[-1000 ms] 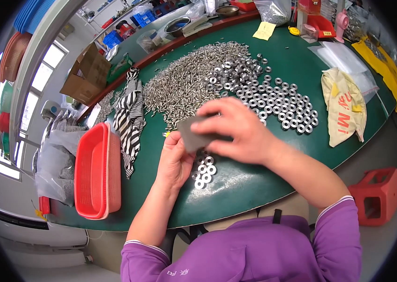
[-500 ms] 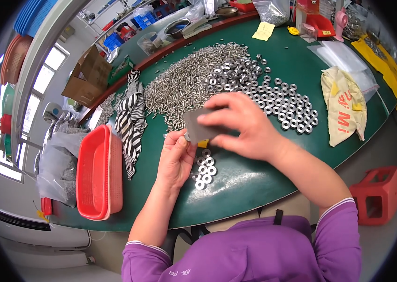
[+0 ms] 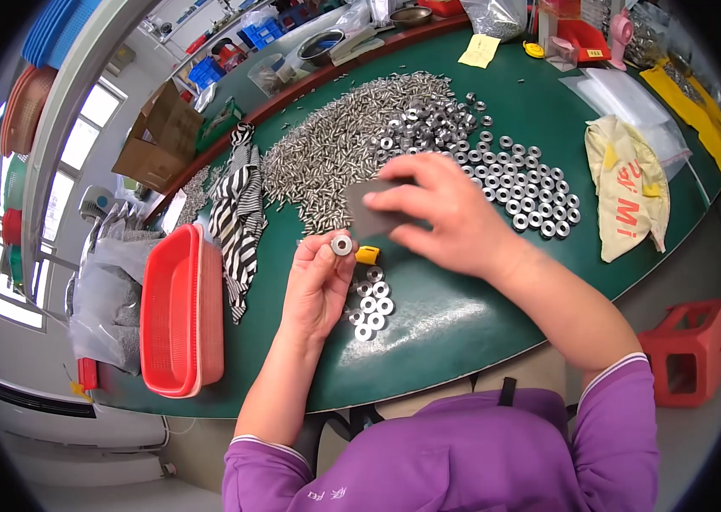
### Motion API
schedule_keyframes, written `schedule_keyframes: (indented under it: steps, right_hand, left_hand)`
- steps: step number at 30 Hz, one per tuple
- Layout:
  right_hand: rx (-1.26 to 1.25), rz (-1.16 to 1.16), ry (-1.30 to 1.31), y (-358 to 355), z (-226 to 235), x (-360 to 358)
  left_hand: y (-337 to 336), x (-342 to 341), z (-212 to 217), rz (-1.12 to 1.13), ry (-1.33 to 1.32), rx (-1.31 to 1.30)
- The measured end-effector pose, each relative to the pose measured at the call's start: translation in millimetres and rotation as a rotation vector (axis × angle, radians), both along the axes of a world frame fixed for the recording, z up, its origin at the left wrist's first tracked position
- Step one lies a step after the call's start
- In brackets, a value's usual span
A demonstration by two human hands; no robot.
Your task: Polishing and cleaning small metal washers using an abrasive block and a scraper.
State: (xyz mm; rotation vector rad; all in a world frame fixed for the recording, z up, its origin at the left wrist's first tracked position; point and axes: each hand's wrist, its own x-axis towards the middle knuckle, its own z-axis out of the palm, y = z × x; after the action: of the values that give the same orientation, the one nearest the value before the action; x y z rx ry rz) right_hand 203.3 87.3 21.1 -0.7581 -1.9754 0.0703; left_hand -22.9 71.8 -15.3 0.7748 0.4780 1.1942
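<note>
My left hand point(image 3: 319, 282) pinches a round metal ring point(image 3: 341, 245) with a hole in its middle, its face turned up toward me. In my right hand point(image 3: 450, 218) is a thin dark grey sheet point(image 3: 367, 210), gripped between thumb and fingers just above and right of the ring; the two are apart. A small yellow object point(image 3: 367, 255) shows right beside the left fingertips. Below it on the green table lies a small group of similar rings point(image 3: 375, 305). Farther off are a spread of more rings point(image 3: 521, 188) and a big heap of small metal pins point(image 3: 326, 141).
Red plastic baskets point(image 3: 174, 311) stand at the table's left, beside a striped cloth point(image 3: 237, 222). A cream cloth bag point(image 3: 626, 188) and clear plastic bags point(image 3: 625, 111) lie at the right. A red stool point(image 3: 686, 354) stands on the floor at right.
The grey sheet has moved up and away from the ring, baring the ring's face. My right hand has shifted slightly with it; the left stays nearly in place.
</note>
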Motion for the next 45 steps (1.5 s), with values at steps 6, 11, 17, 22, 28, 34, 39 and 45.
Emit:
schedule_keyframes:
  steps: [6,11,17,22,28,34,39,45]
  right_hand:
    - [-0.025,0.239,0.051,-12.0,2.3,-11.1]
    - [-0.017,0.231,0.05,-4.4,-1.9,-10.7]
    - [0.034,0.375,0.035,-17.9,-1.5,-20.6]
    - [-0.018,-0.033,0.021,7.6,0.4,14.2]
    - [0.019,0.371,0.03,-15.2,-0.4,-20.6]
    - [0.03,0.136,0.044,-0.8,1.5,-0.1]
    - [0.031,0.301,0.023,-9.4,-0.9,-11.2]
    - [0.023,0.099,0.051,0.1,5.2,6.8]
  left_hand:
    - [0.6,6.9,-2.4,0.075,0.064,-0.012]
    - [-5.5,18.1,9.4,0.078,0.105,-0.059]
    - [-5.5,21.2,11.2,0.024,0.121,-0.16]
    - [-4.4,6.4,3.3,-0.033,0.052,-0.012]
    - [-3.9,17.1,8.4,0.03,0.117,-0.138]
    - [-4.3,10.2,3.5,-0.032,0.069,-0.051]
    - [-7.5,21.2,12.5,0.019,0.115,-0.076]
    - [-2.7,3.0,3.9,0.011,0.062,0.001]
